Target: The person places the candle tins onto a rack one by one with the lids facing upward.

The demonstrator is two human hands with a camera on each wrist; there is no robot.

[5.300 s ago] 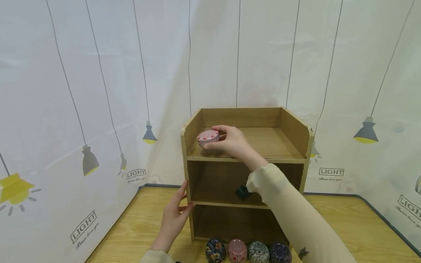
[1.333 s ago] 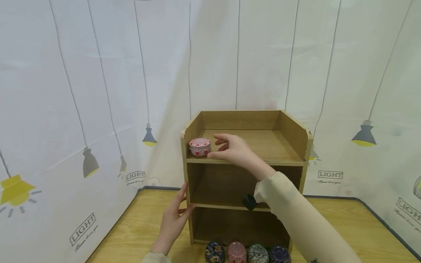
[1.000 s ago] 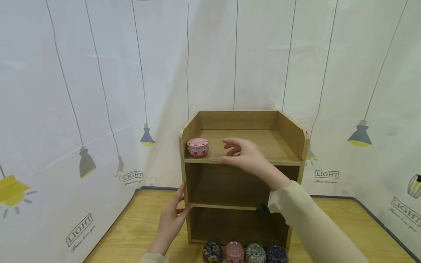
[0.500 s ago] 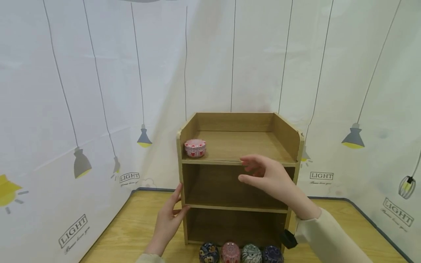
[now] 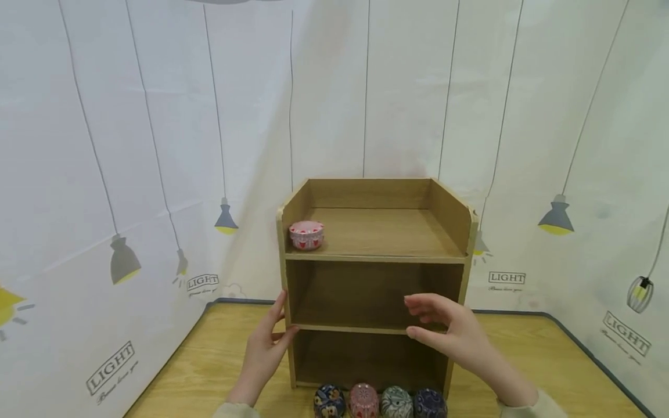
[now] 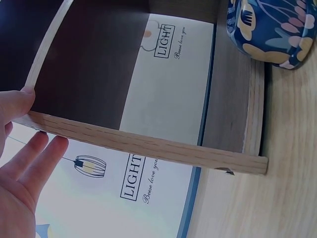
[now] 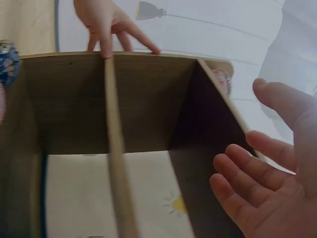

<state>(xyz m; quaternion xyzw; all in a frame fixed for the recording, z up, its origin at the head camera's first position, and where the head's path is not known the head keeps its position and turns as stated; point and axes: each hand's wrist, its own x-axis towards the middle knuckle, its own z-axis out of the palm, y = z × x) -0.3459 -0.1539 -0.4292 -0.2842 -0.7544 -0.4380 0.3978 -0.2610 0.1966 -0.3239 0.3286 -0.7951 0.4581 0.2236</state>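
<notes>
A small wooden shelf unit (image 5: 373,258) with three levels stands on the table. A pink tin with red hearts (image 5: 306,234) sits at the left of its top level. My left hand (image 5: 266,342) rests with straight fingers against the unit's left side panel (image 6: 143,146), thumb on the middle shelf's front edge. My right hand (image 5: 449,334) hovers with relaxed fingers in front of the middle shelf (image 7: 116,144), holding nothing. A row of several patterned tins (image 5: 378,402) stands in front of the bottom level; the dark blue floral one (image 6: 270,27) shows in the left wrist view.
The wooden tabletop (image 5: 533,360) reaches both sides of the unit. A white backdrop printed with lamps and the word LIGHT (image 5: 157,145) closes in behind and on both sides. The middle and bottom levels hold nothing that I can see.
My right hand let go of the pink tin on the top level and came down and to the right, to the middle shelf's height. The left hand stayed on the side panel.
</notes>
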